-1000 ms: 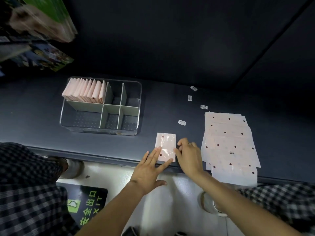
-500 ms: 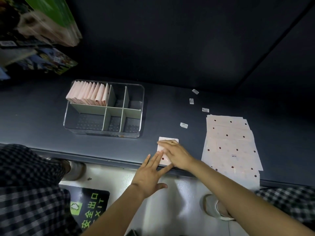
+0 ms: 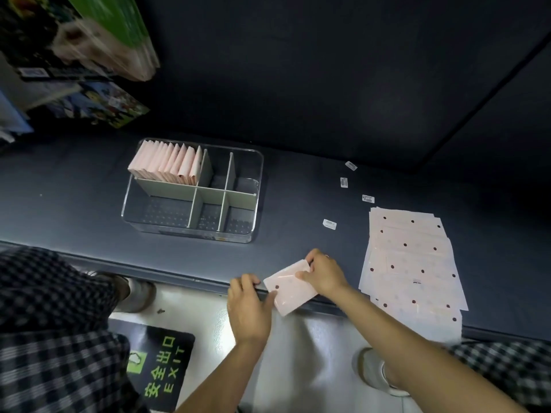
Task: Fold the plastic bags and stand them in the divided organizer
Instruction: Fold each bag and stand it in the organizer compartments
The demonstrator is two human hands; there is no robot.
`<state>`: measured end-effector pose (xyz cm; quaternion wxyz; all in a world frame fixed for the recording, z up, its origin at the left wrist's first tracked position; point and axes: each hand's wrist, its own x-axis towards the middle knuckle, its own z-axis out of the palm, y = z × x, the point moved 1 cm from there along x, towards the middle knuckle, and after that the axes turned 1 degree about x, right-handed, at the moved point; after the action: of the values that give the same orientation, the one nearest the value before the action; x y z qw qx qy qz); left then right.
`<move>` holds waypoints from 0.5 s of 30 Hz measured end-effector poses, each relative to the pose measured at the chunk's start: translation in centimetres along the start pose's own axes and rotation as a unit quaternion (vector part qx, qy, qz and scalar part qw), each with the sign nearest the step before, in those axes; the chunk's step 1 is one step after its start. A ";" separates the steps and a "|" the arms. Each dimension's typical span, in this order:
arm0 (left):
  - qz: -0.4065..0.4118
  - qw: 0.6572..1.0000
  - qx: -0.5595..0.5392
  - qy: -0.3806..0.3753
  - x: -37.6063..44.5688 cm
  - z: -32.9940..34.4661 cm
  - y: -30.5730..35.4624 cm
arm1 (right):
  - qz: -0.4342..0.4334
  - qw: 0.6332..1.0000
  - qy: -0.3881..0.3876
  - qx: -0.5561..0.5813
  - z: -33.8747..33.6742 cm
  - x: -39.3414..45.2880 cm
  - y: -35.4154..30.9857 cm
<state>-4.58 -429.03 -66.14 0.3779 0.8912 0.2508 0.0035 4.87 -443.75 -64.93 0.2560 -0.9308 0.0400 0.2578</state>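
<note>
Now we hold the folded pale-pink dotted plastic bag [image 3: 290, 286] over the dark counter's near edge, long axis slanting up-right, our right hand [image 3: 323, 274] pinching its far end, left hand [image 3: 249, 305] its near corner; the clear divided plastic organizer [image 3: 190, 231] lies up-left, nearer our left; glossy flat bags [image 3: 411, 263] stacked right

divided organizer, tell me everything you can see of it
The divided organizer is a clear plastic tray with rounded corners and pale grey-green dividers forming six compartments. It sits flat on the dark counter, untouched by either hand. Its back-left compartment holds a row of folded pink bags standing upright; the others look empty.
</note>
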 end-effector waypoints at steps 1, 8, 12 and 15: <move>-0.051 0.997 -0.047 0.018 -0.2 0.0 0.3 | 0.009 1.000 0.004 -0.001 0.3 -0.4 0.3; -0.323 0.890 -0.321 -0.008 -3.1 1.5 1.3 | 0.075 0.996 0.031 -0.024 2.2 -3.5 1.6; -0.204 0.940 -0.268 -0.042 -2.4 0.1 2.9 | 0.024 0.992 0.075 -0.094 0.9 -3.8 1.1; -0.002 0.980 -0.175 -0.094 -0.1 -2.2 4.6 | -0.156 0.983 0.078 -0.052 -1.7 -3.7 -0.8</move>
<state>-3.05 -430.27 -61.44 0.5501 0.8069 0.2119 -0.0371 2.64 -444.12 -61.45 0.2405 -0.9549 -0.0995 0.1432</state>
